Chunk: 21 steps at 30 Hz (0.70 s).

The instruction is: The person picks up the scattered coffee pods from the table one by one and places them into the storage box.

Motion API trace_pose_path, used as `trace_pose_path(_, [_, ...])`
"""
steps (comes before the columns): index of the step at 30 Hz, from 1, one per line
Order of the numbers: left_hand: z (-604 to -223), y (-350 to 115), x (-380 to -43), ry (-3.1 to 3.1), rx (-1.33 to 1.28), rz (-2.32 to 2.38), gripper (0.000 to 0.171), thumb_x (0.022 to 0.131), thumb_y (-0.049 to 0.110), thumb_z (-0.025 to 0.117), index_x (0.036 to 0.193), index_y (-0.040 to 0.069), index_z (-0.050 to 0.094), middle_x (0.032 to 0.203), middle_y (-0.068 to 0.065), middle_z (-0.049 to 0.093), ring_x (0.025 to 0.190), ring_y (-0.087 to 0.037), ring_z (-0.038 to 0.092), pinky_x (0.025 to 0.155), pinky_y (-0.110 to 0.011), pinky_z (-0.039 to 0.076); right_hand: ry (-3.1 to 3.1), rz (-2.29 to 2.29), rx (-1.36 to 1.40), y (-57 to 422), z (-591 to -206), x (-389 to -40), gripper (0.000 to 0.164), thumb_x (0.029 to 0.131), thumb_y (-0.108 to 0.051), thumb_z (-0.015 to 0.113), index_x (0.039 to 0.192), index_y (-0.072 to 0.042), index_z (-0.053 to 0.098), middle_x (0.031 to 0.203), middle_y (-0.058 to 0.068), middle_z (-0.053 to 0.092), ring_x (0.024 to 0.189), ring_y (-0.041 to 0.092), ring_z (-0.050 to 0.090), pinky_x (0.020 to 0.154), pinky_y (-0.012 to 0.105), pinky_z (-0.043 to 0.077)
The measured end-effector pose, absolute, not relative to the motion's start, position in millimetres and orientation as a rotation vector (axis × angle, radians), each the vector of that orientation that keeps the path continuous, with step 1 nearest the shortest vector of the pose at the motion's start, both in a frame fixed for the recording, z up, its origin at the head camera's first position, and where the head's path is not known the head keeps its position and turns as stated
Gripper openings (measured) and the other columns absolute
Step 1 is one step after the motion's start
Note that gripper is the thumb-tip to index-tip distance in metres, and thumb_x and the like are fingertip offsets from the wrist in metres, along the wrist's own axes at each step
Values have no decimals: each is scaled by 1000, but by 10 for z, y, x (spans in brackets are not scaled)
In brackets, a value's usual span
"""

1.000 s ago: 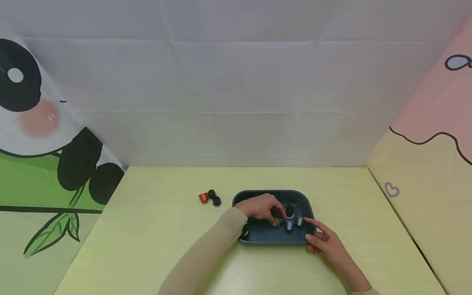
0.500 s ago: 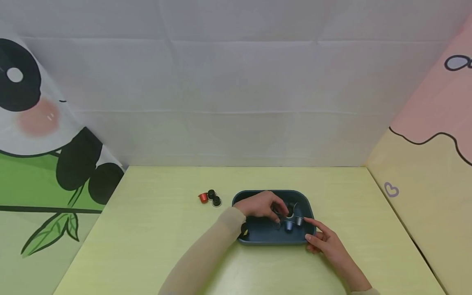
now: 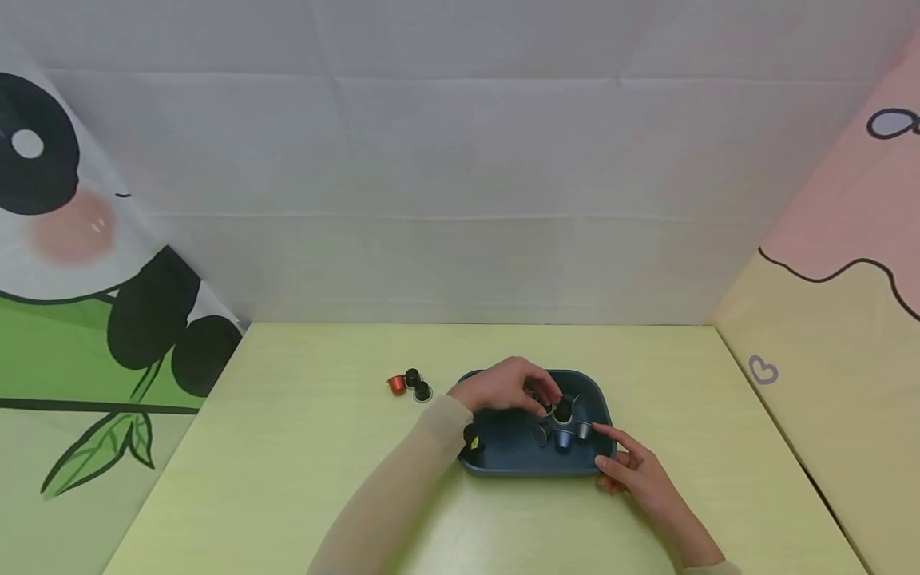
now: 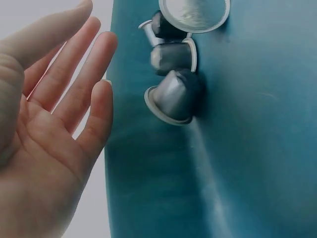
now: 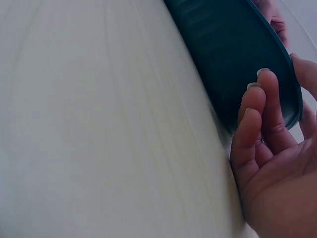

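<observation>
A dark blue tray (image 3: 503, 465) holds several coffee capsules, among them a black one (image 3: 564, 410), a blue one (image 3: 563, 441) and a silver one (image 3: 583, 431). Over its back left part is my left hand (image 3: 506, 385), fingertips close to the black capsule. In the left wrist view that hand (image 4: 54, 114) has fairly straight fingers and no capsule shows in it; dark capsules (image 4: 173, 96) lie beyond. My right hand (image 3: 632, 465) grips the tray's right rim, thumb on the rim and forefinger beside the silver capsule. The right wrist view shows its fingers (image 5: 247, 124) bent at the tray's end.
Left of the tray, on the pale yellow table (image 3: 287, 479), stand a red capsule (image 3: 397, 385) and two black capsules (image 3: 422, 391). A white cloth wall (image 3: 460, 176) rises behind the table, with printed panels (image 3: 826, 359) at the sides.
My left hand has drawn back and a little up, away from the capsule lying in the tray's middle, which now shows more fully. The right hand has stayed on the rim.
</observation>
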<state>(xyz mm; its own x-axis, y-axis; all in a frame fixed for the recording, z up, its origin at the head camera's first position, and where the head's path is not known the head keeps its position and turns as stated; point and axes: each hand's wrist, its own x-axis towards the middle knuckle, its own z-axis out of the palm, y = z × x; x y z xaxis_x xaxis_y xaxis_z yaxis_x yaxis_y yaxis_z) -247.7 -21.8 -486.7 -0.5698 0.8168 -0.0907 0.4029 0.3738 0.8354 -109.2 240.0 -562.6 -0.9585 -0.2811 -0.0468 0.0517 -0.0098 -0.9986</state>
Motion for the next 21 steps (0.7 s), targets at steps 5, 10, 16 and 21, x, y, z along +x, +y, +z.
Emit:
trace_pose_path(5, [-4770,-248,-2477,2150,1040,1138,32,85,2,78,116,7,71,111,-12,71,100,-19,68,83,-21,52,2027,-2060,-237,2399,-5624,-1090,48,98,-4,62,143,-6,48,71,5,63,61,12,61,58,27,53])
trace_pose_path(10, [-4673,-314,-2469,2183,1059,1174,31,86,4,78,116,8,72,109,-4,72,99,-13,68,83,-22,53,2027,-2058,-225,2394,-5614,-1081,48,98,-4,63,143,-7,49,71,5,62,61,13,60,58,27,53])
trace_pose_path(16, [-4536,-429,-2446,2188,1054,1252,31,87,4,77,117,5,71,109,-1,71,103,-20,67,87,-25,52,2028,-2049,-193,2392,-5619,-1083,48,97,-6,64,143,-6,49,71,4,63,61,13,60,59,27,53])
trace_pose_path(21, [-4472,-538,-2421,2261,1051,1296,27,90,8,75,117,7,71,109,-8,72,100,-12,67,88,-27,52,2029,-2038,-139,2396,-5622,-1083,49,97,-6,65,143,-6,48,72,4,63,62,13,61,60,26,53])
